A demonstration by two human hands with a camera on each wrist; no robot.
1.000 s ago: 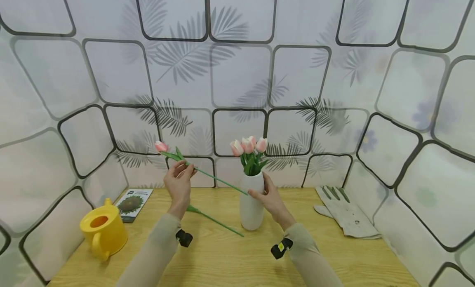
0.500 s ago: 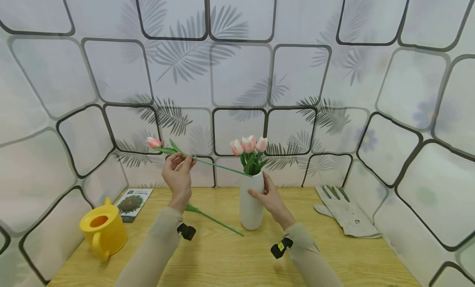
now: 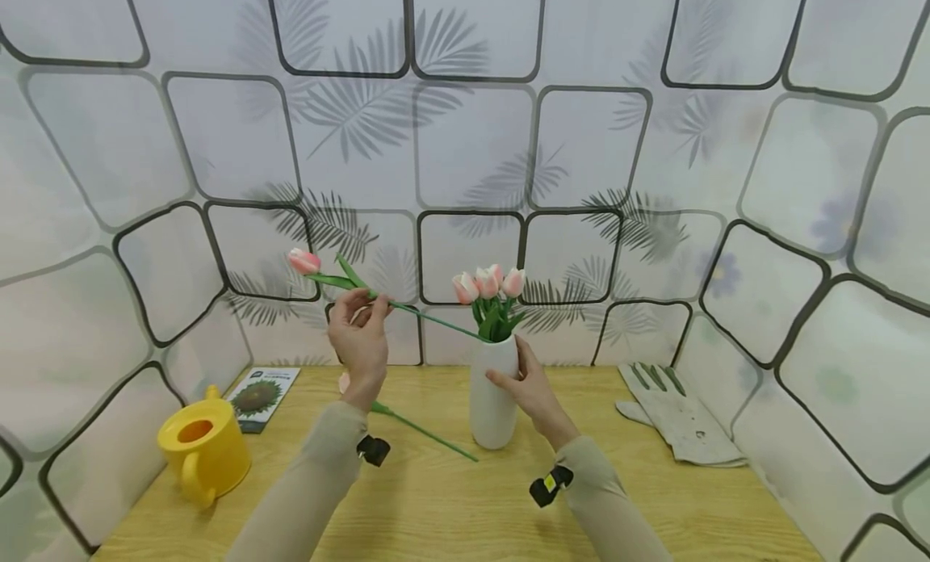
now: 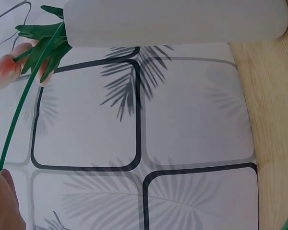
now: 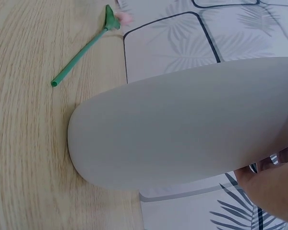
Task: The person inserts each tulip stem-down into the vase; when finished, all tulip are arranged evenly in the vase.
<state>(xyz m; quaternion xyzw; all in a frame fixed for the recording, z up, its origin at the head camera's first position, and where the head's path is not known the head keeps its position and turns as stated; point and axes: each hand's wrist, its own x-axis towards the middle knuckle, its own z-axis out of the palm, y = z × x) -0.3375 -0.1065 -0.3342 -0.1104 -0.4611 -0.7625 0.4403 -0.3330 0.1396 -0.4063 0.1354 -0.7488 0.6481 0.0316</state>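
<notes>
My left hand pinches the green stem of a pink and white tulip, whose flower points up to the left. The stem's lower end reaches the rim of a tall white vase. Several pink tulips with green leaves stand in this vase. With my right hand, I hold the vase's upper right side, thumb across its front. Another tulip lies on the table, its flower partly hidden behind my left wrist. The right wrist view shows that lying tulip's cut stem end beyond the upright vase.
At the left stands a yellow watering can, with a sunflower seed packet lying behind it. A pair of light gloves rests at the right of the wooden table. Patterned walls enclose the back and sides.
My left hand has risen slightly, and the held tulip's stem end has gone from in front of the vase up to its rim. My right hand stays on the vase.
</notes>
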